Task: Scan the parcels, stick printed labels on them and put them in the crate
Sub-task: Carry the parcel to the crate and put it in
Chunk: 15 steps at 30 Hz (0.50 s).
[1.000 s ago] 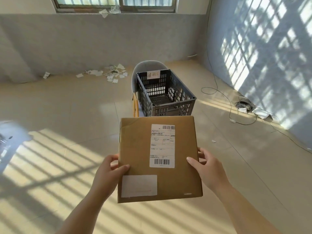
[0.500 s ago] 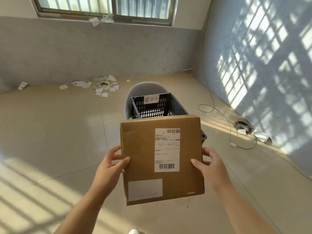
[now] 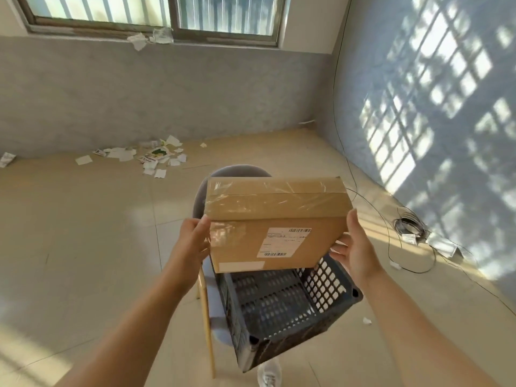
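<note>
A brown cardboard parcel (image 3: 275,219) sealed with clear tape hangs tilted over the far half of the dark grey slotted crate (image 3: 282,308). A white printed label (image 3: 284,243) with barcodes is stuck on its near face, and a blank white patch sits at its lower left. My left hand (image 3: 192,241) grips the parcel's left edge, thumb on top. My right hand (image 3: 356,247) holds the right edge, fingers under the box. The crate's floor shows no parcels; its far part is hidden by the box.
The crate rests on a grey chair (image 3: 212,317) with wooden legs. Scraps of paper (image 3: 150,157) litter the floor by the far wall. A coiled cable (image 3: 410,224) and papers lie at the right wall. My shoe (image 3: 269,375) shows below the crate.
I have stepped up to the crate, which now lies right below me. The parcel has tipped forward so its taped top side faces me, and it has moved over the crate.
</note>
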Motion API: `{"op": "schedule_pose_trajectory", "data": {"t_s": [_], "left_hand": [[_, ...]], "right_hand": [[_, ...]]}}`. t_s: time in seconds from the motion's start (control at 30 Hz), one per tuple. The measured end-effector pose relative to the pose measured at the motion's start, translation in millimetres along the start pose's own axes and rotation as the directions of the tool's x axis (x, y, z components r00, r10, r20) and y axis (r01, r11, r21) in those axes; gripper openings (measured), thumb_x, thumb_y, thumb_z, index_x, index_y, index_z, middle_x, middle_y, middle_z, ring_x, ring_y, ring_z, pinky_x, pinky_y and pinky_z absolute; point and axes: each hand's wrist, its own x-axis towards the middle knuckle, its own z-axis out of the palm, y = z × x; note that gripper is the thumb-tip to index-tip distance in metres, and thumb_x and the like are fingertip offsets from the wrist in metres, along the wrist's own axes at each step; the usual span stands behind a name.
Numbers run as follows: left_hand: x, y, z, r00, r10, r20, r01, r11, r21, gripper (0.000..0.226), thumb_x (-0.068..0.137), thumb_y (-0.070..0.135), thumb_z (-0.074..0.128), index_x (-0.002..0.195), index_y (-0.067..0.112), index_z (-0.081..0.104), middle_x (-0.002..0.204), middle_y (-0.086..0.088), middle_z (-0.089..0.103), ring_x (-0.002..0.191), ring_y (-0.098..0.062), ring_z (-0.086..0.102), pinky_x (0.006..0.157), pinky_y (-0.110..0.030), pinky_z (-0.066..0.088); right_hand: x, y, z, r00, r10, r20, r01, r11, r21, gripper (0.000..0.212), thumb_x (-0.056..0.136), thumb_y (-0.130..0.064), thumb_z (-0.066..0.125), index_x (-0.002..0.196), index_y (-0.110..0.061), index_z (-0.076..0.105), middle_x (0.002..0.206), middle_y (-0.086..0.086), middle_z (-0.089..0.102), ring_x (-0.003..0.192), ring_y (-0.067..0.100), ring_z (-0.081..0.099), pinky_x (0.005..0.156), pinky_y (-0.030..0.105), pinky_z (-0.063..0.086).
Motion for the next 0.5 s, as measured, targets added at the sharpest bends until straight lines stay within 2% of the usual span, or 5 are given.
{"op": "schedule_pose_trajectory", "data": {"t_s": [0.17, 0.27, 0.33, 0.4, 0.5], "left_hand": [[77.0, -32.6, 23.3, 0.986, -0.120, -0.116, 0.131, 0.987, 0.095, 0.076, 0.065, 0.080, 0.042, 0.105, 0.016, 0.050, 0.107, -0.016, 0.061, 0.100, -0.035, 0.060, 0.088, -0.058, 0.049], [116.2, -54.3, 37.6, 0.956, -0.229, -0.181, 0.259, 0.952, 0.166, 0.070, 0.065, 0.076, 0.034, 0.104, 0.022, 0.056, 0.114, -0.008, 0.059, 0.105, -0.028, 0.055, 0.095, -0.052, 0.044], [140.4, -72.9, 42.0, 0.930, -0.293, -0.223, 0.341, 0.914, 0.221, 0.075, 0.069, 0.075, 0.033, 0.109, 0.019, 0.060, 0.116, -0.008, 0.061, 0.109, -0.030, 0.056, 0.098, -0.053, 0.042], [160.3, -89.1, 46.5, 0.895, -0.366, -0.256, 0.429, 0.864, 0.263, 0.063, 0.083, 0.068, 0.032, 0.105, 0.018, 0.063, 0.106, -0.008, 0.066, 0.101, -0.026, 0.061, 0.095, -0.049, 0.046], [187.7, -111.7, 54.7, 0.868, -0.376, -0.325, 0.479, 0.806, 0.347, 0.041, 0.094, 0.052, 0.033, 0.112, 0.022, 0.054, 0.100, 0.000, 0.062, 0.094, -0.018, 0.060, 0.090, -0.041, 0.050]], "right_hand": [[90.9, 12.7, 2.9, 0.999, 0.038, 0.034, -0.037, 0.998, -0.044, 0.025, 0.100, -0.046, 0.029, 0.103, -0.036, 0.052, 0.105, -0.007, 0.060, 0.101, 0.012, 0.057, 0.076, 0.026, 0.045], [147.7, 36.9, -1.9, 0.993, 0.117, 0.033, -0.109, 0.978, -0.177, 0.039, 0.100, -0.048, 0.031, 0.101, -0.022, 0.060, 0.100, -0.002, 0.063, 0.098, 0.016, 0.058, 0.092, 0.042, 0.047], [182.6, 56.6, -4.3, 0.984, 0.169, 0.060, -0.149, 0.956, -0.253, 0.041, 0.096, -0.054, 0.032, 0.102, -0.027, 0.062, 0.102, -0.003, 0.065, 0.100, 0.016, 0.059, 0.096, 0.049, 0.047], [213.8, 75.0, -3.3, 0.966, 0.248, 0.069, -0.214, 0.922, -0.324, 0.042, 0.091, -0.063, 0.031, 0.100, -0.034, 0.060, 0.106, -0.005, 0.064, 0.103, 0.015, 0.058, 0.097, 0.047, 0.046], [253.3, 96.6, 6.2, 0.948, 0.315, 0.036, -0.255, 0.825, -0.504, 0.051, 0.094, -0.061, 0.027, 0.104, -0.023, 0.058, 0.105, 0.003, 0.062, 0.099, 0.018, 0.057, 0.093, 0.040, 0.046]]}}
